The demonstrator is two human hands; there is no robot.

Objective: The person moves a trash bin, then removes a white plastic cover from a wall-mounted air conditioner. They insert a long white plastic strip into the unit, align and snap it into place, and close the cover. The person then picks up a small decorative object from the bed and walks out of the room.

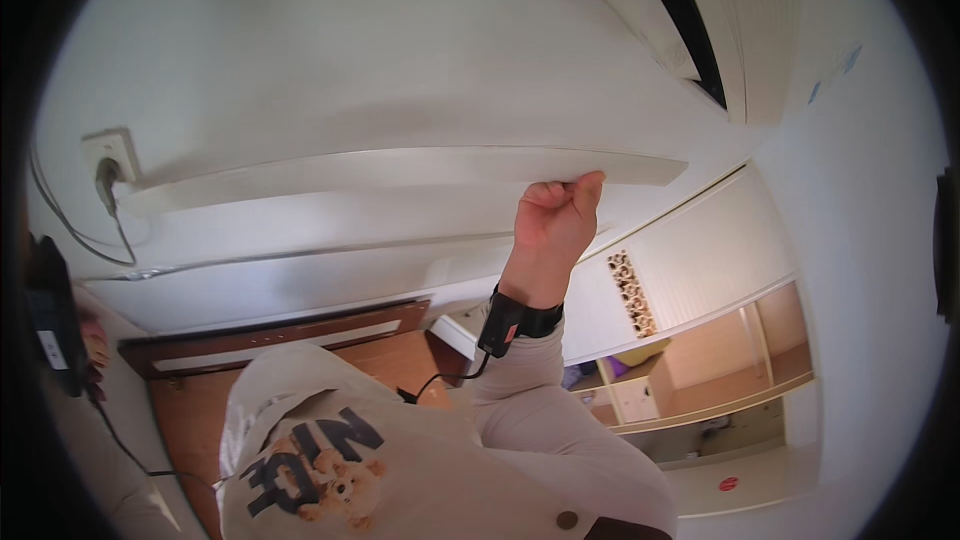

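A long, flat white strip (400, 165) runs across the white wall, from beside the socket to the right. At the lower edge of its right part, my right hand (556, 215) is closed, fingers curled and thumb side up, pinching that edge. My left hand (94, 342) shows only as a few fingers at the far left, close to the side wall. A black device (52, 315) on that arm covers most of it, so its grip is hidden. A black band with a small box (505, 325) sits round my right wrist.
A grey plug sits in a white wall socket (108, 152), its cable hanging down at the left. Low on the right stands a white cabinet (710, 265) with open shelves (700, 345). Below me are a brown-framed panel (290, 340) and brown floor (185, 420).
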